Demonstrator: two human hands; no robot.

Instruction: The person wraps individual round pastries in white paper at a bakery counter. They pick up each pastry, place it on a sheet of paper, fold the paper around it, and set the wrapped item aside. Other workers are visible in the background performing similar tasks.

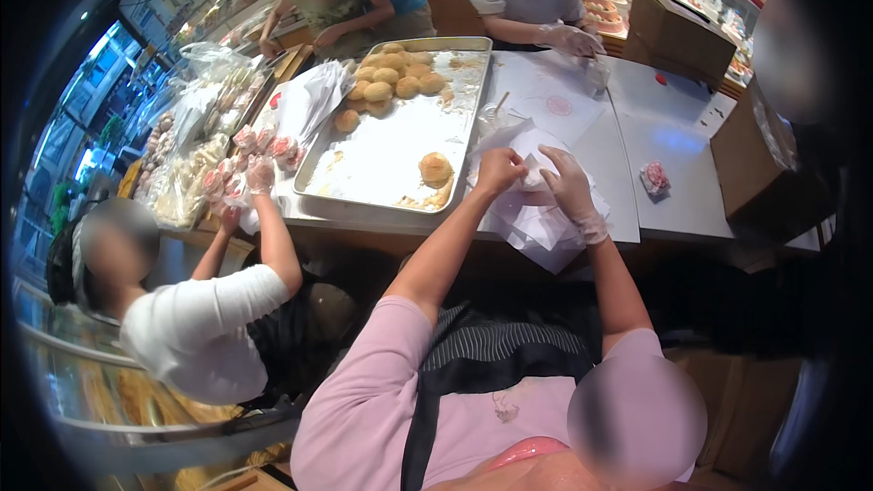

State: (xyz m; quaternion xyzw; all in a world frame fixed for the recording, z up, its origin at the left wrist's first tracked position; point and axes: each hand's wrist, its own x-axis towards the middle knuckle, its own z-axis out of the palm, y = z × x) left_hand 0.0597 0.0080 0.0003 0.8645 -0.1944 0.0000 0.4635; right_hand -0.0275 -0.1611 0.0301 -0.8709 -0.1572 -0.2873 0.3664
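My bare left hand [503, 171] has its fingers pinched at the edge of a white paper sheet [532, 184]. Opposite it, my right hand [571, 189], in a clear plastic glove, curls its fingers around the other side of that paper. Whatever the folded paper may enclose is hidden. Beneath both hands lies a loose stack of white paper sheets [555, 250], which hangs over the table's front edge. To the left is a large metal tray [364, 164] of round golden buns [383, 75], with a single bun [436, 167] at its near right corner.
A pink-and-white wrapped item [654, 178] lies on the white table [677, 109] at right, near cardboard boxes [677, 35]. White paper bags [314, 100] lean against the tray's left side. A co-worker at left handles pink wrapped items [264, 141]. Other people stand across the table.
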